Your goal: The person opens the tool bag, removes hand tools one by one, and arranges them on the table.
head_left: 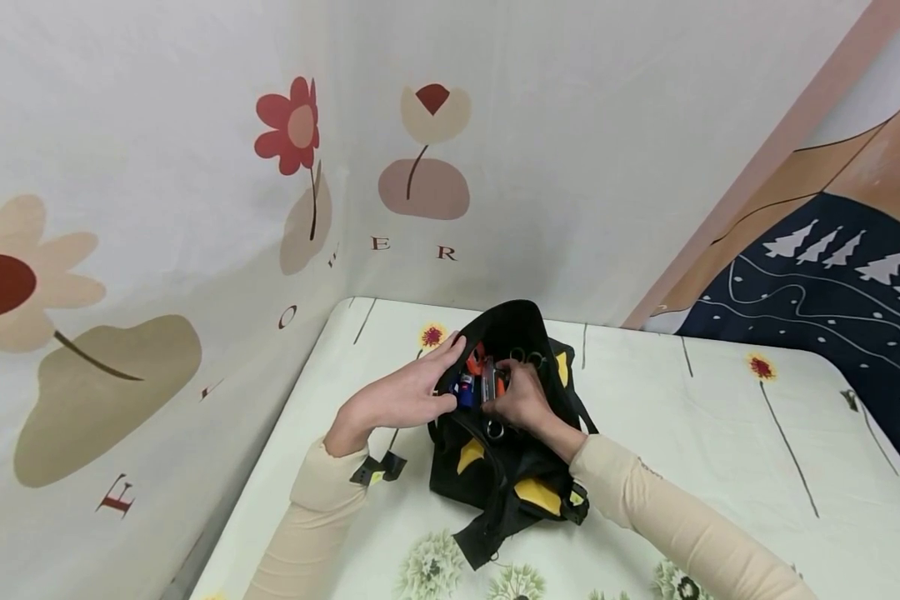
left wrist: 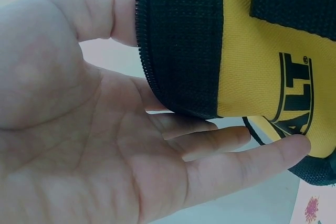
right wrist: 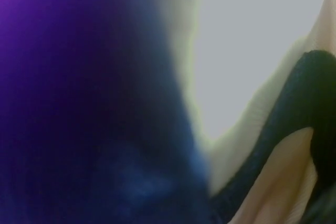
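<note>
A black and yellow tool bag (head_left: 461,479) stands unzipped on the table. My left hand (head_left: 405,396) holds its left rim, thumb inside the opening and fingers along the outside. In the left wrist view, the fingers of my left hand (left wrist: 142,140) lie against the yellow fabric by the zipper edge (left wrist: 181,51). My right hand (head_left: 523,396) reaches into the bag and pinches a slim silver-grey tool (head_left: 489,379) with orange beside it. A blue cylindrical item (head_left: 466,390) and a red-orange item (head_left: 476,358) sit to its left. The right wrist view is mostly blurred dark fabric.
Dark ring-shaped handles (head_left: 536,359) show at the back right inside the bag. A black strap (head_left: 483,537) hangs from its front onto the flower-patterned tablecloth (head_left: 682,442). Printed fabric walls (head_left: 540,150) rise behind and to the left of the table.
</note>
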Demonstrator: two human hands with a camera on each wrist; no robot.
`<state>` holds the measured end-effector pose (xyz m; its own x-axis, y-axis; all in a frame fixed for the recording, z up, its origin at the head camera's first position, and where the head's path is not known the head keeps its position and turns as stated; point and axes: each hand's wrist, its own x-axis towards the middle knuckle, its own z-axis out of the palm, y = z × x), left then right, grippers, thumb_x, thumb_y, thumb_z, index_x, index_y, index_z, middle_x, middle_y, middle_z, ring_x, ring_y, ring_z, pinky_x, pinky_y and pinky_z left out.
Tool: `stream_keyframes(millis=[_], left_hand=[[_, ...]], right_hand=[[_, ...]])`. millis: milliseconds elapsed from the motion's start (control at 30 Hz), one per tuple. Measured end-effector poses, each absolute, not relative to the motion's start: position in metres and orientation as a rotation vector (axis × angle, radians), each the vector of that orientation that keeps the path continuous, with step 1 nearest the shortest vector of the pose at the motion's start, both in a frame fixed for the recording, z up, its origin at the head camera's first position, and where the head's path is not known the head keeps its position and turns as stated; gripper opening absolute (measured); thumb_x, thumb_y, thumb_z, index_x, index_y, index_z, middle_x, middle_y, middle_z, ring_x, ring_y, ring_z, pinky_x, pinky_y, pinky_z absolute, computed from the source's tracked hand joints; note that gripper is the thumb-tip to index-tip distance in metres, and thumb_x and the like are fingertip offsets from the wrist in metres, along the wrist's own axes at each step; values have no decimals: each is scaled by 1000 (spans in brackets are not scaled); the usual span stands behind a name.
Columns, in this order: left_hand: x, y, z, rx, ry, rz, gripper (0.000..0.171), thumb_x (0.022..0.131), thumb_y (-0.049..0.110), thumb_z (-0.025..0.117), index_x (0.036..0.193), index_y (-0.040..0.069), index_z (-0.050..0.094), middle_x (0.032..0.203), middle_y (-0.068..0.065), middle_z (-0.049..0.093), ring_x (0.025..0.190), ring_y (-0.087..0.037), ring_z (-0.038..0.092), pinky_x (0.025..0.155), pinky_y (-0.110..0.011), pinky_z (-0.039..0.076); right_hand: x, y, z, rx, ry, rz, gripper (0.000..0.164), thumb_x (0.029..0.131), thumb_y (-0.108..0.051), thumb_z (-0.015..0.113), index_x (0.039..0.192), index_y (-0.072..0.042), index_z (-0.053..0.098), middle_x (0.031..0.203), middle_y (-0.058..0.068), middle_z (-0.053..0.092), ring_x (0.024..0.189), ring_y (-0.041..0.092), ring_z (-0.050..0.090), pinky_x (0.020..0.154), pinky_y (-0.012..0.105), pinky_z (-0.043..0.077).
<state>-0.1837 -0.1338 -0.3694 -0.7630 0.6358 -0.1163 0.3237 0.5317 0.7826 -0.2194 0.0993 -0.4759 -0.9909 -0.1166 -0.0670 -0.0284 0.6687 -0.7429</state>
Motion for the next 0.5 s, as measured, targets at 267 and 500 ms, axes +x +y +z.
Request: stream_keyframes(millis=[267,500], left_hand=[[-185,-133,-370,786,2381,1109,86,103,10,54,176,-3,9,185,-19,-2,171,-36,7,133,-57,22],[-185,-132,-369,791,2387,1103,87,103,11,54,176,-3,8,185,-19,-3,171,-35,6,133,-57,22]], right_hand=[[-220,100,-476,-189,2810,-1191,74,78,-5,97,143,9,64,121,22,70,104,33,66,92,49,59],[-217,100,-473,-235,2837,-1217,75,76,-8,101,140,12,67,115,20,74,97,30,68,88,48,60]])
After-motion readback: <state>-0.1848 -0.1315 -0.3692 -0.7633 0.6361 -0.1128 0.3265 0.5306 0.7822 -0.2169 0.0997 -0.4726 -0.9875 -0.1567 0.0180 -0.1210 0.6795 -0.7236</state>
